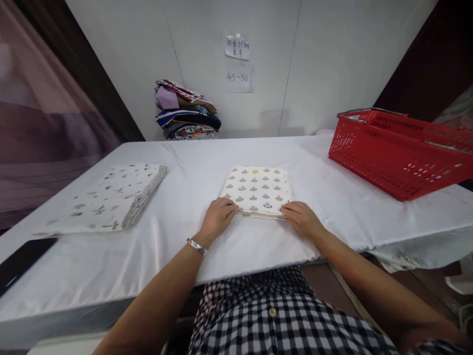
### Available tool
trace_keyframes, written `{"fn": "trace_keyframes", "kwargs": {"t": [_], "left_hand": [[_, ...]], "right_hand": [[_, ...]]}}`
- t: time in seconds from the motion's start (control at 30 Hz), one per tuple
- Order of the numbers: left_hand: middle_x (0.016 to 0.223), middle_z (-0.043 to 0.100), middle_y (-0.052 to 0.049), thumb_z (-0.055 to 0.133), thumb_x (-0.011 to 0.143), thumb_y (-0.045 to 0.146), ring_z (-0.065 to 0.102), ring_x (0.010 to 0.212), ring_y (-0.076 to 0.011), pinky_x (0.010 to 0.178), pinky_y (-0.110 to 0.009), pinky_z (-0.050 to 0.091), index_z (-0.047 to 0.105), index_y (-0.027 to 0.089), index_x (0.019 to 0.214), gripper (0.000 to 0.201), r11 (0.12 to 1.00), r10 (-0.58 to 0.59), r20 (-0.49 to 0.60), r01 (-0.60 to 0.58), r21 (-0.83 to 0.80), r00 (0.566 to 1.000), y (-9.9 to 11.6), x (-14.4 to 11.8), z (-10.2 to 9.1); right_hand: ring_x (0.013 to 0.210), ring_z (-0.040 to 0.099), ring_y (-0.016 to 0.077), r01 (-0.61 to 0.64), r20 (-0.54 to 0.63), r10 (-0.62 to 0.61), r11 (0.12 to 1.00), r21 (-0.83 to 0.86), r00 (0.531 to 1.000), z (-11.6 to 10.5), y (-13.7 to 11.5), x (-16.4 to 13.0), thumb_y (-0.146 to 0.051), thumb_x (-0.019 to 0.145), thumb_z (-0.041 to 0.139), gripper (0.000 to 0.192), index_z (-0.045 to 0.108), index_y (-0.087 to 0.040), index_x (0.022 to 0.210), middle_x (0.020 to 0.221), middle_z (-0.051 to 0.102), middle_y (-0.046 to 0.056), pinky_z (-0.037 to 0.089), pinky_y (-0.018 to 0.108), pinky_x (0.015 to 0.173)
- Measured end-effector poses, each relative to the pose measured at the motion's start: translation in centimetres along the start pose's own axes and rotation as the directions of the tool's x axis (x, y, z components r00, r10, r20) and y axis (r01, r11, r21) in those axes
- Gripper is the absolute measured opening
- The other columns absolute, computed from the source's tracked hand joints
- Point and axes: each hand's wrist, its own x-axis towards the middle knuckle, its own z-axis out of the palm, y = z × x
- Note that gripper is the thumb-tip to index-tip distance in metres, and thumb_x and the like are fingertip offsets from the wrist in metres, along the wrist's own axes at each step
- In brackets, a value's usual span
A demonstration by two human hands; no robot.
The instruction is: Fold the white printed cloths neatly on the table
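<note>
Nearest me on the feed: dark flat slab (24,264), 8 o'clock from the folded cloth (258,185). I have the left hand (219,217) pinching that cloth's near edge at 7, right hand (303,220) pinching it at 5; it lies flat toward the counter's (181,197) front. Second cloth (107,195), 9 o'clock. Red basket (399,162), between 2 and 3. Far: piled textiles (188,111), 11; wall paper (240,85) reading 45-50, 12.
</note>
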Motion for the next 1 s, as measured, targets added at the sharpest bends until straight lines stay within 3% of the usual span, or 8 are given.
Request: {"fn": "trace_keyframes", "kwargs": {"t": [0.4,0.8,1.0], "left_hand": [[0.097,0.064,-0.004,0.056,0.086,0.033,0.056,0.092,-0.0190,0.079,-0.037,0.045,0.065,0.024,0.104,0.022,0.995,0.103,-0.047,-0.103,0.006,0.994,-0.29,-0.10,-0.02],[0.088,0.064,-0.003,0.046,0.091,0.027,0.055,0.084,-0.0175,0.076,-0.035,0.044,0.069,0.022,0.087,0.023,0.994,0.094,-0.031,-0.092,0.051,0.995,0.43,0.21,0.09],[0.085,0.064,-0.003,0.047,0.090,0.025,0.056,0.081,-0.0167,0.074,-0.034,0.045,0.068,0.022,0.087,0.021,0.994,0.107,-0.025,-0.107,0.019,0.994,0.35,0.09,-0.04]], "right_hand": [[0.098,0.058,0.0217,0.107,-0.161,-0.111,0.994,-0.032,0.981,0.29,-0.15,0.14,-0.026,0.092,0.048,0.023,0.063,-0.021,0.109,0.105,0.065,0.008,0.049,0.042,0.084],[0.092,0.059,0.0205,0.082,-0.198,-0.103,0.990,-0.110,0.975,-0.03,0.16,0.67,-0.021,0.092,0.045,0.022,0.066,-0.022,0.100,0.096,0.067,0.007,0.046,0.039,0.081],[0.093,0.059,0.0201,0.134,-0.155,-0.150,0.985,-0.109,0.976,0.32,0.09,0.33,-0.019,0.092,0.045,0.023,0.067,-0.021,0.097,0.096,0.067,0.007,0.046,0.038,0.082]]}}
